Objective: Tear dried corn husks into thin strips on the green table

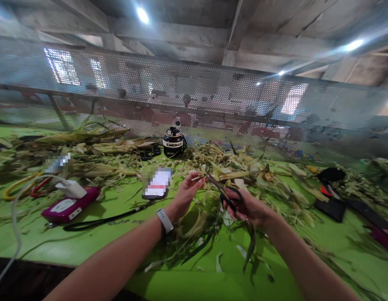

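My left hand (188, 190), with a pale watch strap (164, 220) on the wrist, pinches a small pale piece of plant (203, 170) between thumb and fingers. Dark-handled scissors (229, 200) are in my right hand (248, 207), their blades pointing up and left to that piece, close to my left fingertips. Under and around both hands lie pale green leaves and husks (196, 225) on the green table surface (244, 284). A larger heap of trimmings (225, 161) sits just beyond my hands.
Left of my hands lie a phone (158, 183), a black strap (102, 221) and a magenta power strip (71, 205) with a white plug. A black ENERGY bottle (173, 143) stands behind. Long husks (96, 144) cover the back left; a dark flat object (330, 207) lies right, before a perforated screen (194, 96).
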`<state>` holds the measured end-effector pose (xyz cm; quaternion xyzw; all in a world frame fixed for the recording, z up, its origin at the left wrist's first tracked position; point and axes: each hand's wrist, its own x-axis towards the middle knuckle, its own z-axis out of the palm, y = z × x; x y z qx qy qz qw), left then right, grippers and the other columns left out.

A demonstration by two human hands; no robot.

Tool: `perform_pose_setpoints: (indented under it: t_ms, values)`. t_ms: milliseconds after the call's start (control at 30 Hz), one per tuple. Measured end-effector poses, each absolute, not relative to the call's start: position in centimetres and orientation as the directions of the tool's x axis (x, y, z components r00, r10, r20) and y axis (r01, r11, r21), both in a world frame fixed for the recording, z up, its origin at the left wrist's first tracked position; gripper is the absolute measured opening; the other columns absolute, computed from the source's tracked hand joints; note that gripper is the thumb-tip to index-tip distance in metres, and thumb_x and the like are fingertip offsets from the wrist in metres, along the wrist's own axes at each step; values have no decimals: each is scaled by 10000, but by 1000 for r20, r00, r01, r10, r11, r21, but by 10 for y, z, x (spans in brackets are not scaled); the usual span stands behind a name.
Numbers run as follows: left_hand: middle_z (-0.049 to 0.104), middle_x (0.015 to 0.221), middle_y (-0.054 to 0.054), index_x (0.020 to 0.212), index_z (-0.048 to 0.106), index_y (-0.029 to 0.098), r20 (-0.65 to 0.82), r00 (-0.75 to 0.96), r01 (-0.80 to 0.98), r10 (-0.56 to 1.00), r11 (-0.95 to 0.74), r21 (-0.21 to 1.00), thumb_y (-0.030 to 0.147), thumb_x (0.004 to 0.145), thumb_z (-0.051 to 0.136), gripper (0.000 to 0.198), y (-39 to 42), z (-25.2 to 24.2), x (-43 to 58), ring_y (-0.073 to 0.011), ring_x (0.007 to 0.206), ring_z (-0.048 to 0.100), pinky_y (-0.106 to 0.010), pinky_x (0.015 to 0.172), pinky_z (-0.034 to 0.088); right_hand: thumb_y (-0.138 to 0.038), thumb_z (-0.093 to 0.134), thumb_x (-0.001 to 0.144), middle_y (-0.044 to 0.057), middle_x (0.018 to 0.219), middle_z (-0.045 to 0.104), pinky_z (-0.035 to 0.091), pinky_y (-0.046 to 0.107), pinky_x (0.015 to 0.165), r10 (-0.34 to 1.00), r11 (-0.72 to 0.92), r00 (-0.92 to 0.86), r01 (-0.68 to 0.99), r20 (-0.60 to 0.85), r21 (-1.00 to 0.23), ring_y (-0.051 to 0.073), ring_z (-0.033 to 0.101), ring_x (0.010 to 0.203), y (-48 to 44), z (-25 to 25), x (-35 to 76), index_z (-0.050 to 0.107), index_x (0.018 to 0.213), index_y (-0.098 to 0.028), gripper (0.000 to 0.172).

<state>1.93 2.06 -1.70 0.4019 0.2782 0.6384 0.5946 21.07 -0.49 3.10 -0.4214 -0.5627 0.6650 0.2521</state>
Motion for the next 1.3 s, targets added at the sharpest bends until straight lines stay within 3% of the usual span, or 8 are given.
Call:
perform_pose_setpoints:
  t_ms: [200, 500, 867, 1100, 1300]
  values:
    - [663, 883, 3, 895, 611, 210, 191, 39, -550, 981, -139, 823, 322, 585, 804, 382, 19, -16, 20, -116, 849, 584, -249, 831, 416, -543, 549, 778, 3, 476, 608, 194, 134, 271, 791, -327, -530, 56, -305, -943, 19, 354, 270, -5, 26, 209, 578, 684, -132, 423]
    - [676, 901, -6, 923, 617, 211, 210, 45, -542, 977, -153, 827, 325, 616, 786, 369, 22, -21, 21, -122, 859, 595, -245, 810, 420, -567, 604, 738, -27, 414, 560, 138, 131, 264, 817, -249, -514, 96, -262, -964, -2, 288, 240, -5, 27, 207, 566, 650, -123, 454]
    - [650, 759, 15, 762, 639, 167, 154, 31, -641, 988, -99, 761, 306, 573, 813, 292, 24, -16, 18, -98, 760, 591, -226, 804, 424, -592, 611, 711, -13, 434, 572, 155, 153, 278, 902, -167, -391, 75, -183, -983, 10, 312, 268, -6, 31, 208, 570, 640, -140, 459]
    - [663, 775, 19, 773, 637, 171, 175, 34, -654, 984, -111, 748, 298, 566, 818, 303, 23, -15, 19, -102, 772, 601, -234, 817, 426, -632, 586, 718, -13, 457, 590, 153, 165, 294, 865, -156, -441, 216, -239, -964, 20, 327, 288, -4, 29, 208, 571, 637, -149, 490]
    - [689, 840, 0, 849, 626, 177, 149, 39, -619, 988, -94, 780, 305, 562, 821, 370, 21, -17, 19, -110, 808, 618, -221, 792, 424, -602, 578, 742, -16, 438, 570, 156, 146, 290, 860, -169, -457, 163, -226, -972, 10, 316, 279, -4, 26, 207, 573, 651, -131, 479]
